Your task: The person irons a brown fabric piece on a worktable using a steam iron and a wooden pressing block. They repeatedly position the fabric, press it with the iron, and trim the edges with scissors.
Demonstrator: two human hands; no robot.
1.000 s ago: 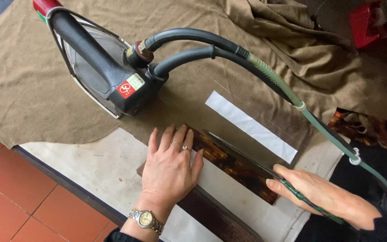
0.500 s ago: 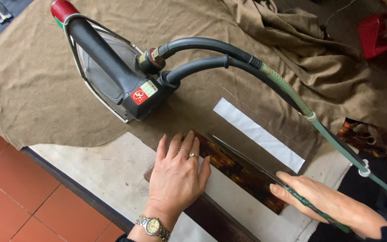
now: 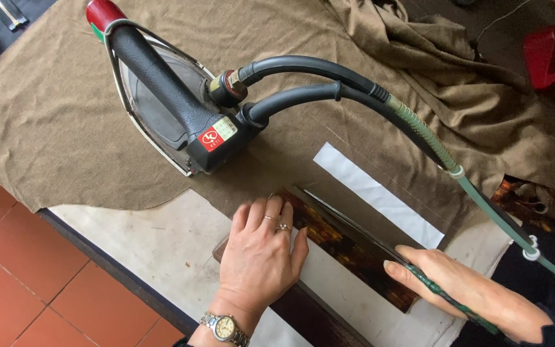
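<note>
My left hand point(image 3: 261, 252) lies flat, fingers spread, on the near end of a long dark wooden board point(image 3: 348, 247) with a mottled brown top. It wears a ring and a wristwatch. My right hand point(image 3: 464, 292) rests on the board's far end, fingers closed around a thin green-wrapped tool point(image 3: 444, 297) that runs under the palm. A thin metal edge point(image 3: 345, 218) lies along the board's far side. Just beyond it a white strip point(image 3: 377, 193) lies on olive-brown fabric point(image 3: 59, 122).
A heavy steam iron point(image 3: 168, 109) with a black handle and a red cap stands on the fabric behind my left hand. Its two grey hoses point(image 3: 329, 83) arc right into a green tube point(image 3: 483, 199). Bunched fabric point(image 3: 444, 58) lies behind, a red object point(image 3: 547, 54) at the top right, and red floor tiles point(image 3: 27, 276) on the left.
The whole view has shifted slightly down and right. Both hands keep their places on the board, and the iron has not moved on the fabric.
</note>
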